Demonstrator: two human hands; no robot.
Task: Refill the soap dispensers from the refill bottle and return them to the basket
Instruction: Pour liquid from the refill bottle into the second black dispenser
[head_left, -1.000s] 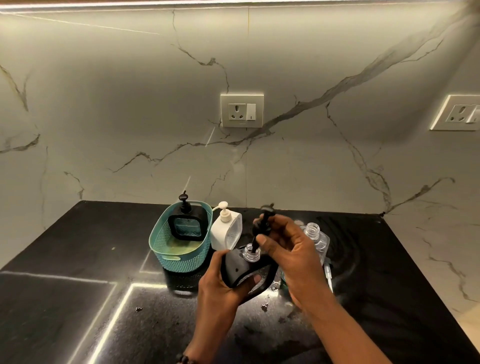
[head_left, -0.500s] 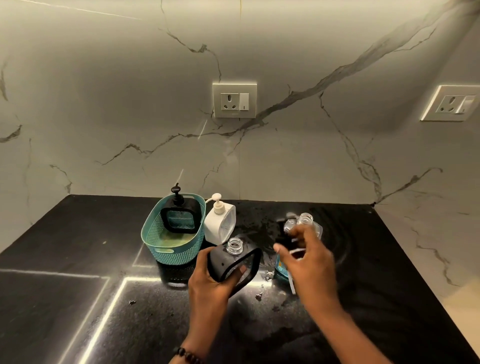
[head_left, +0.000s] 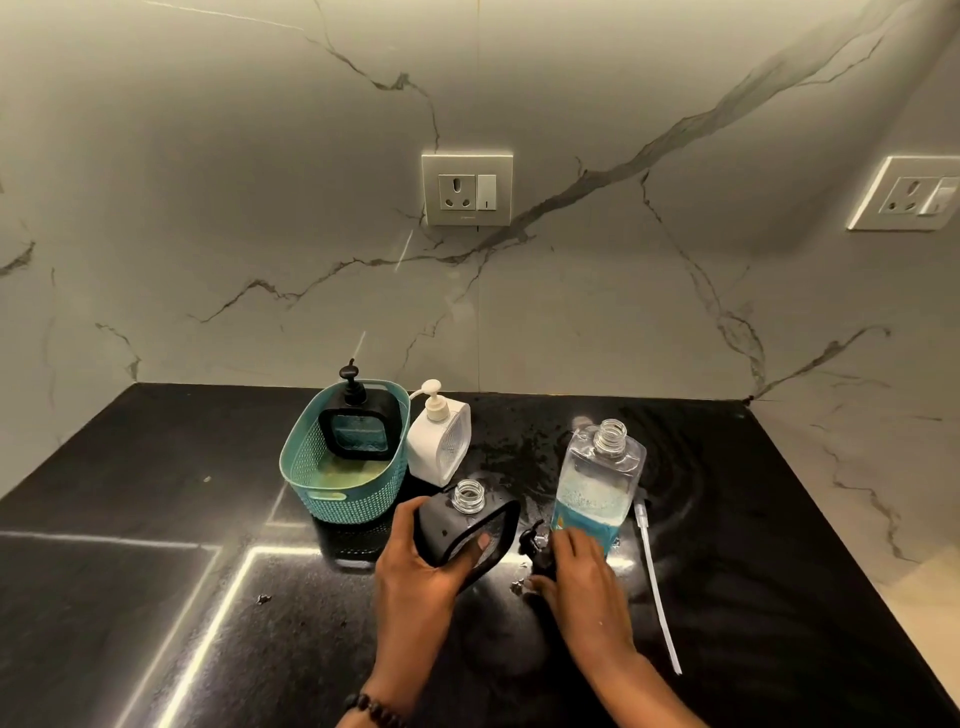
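Note:
My left hand (head_left: 415, 569) grips a black soap dispenser (head_left: 441, 527), tilted, its clear neck (head_left: 468, 496) uncapped. My right hand (head_left: 584, 579) is down at the counter and holds that dispenser's black pump (head_left: 532, 543) against the surface, right beside the foot of the refill bottle (head_left: 597, 480). The refill bottle stands upright with no cap and is partly full of blue liquid. A teal basket (head_left: 298, 470) at the left holds a second black dispenser (head_left: 358, 431) with its pump on. A white dispenser (head_left: 439, 447) stands next to the basket.
A white pump with a long tube (head_left: 655, 582) lies on the black counter (head_left: 156, 519) right of the refill bottle. Wet patches and small crumbs dot the counter. The marble wall behind carries two sockets (head_left: 466, 189).
My right hand pulled the black pump out of the dispenser, carried it right and lowered it to the counter by the refill bottle. My left hand kept hold of the dispenser.

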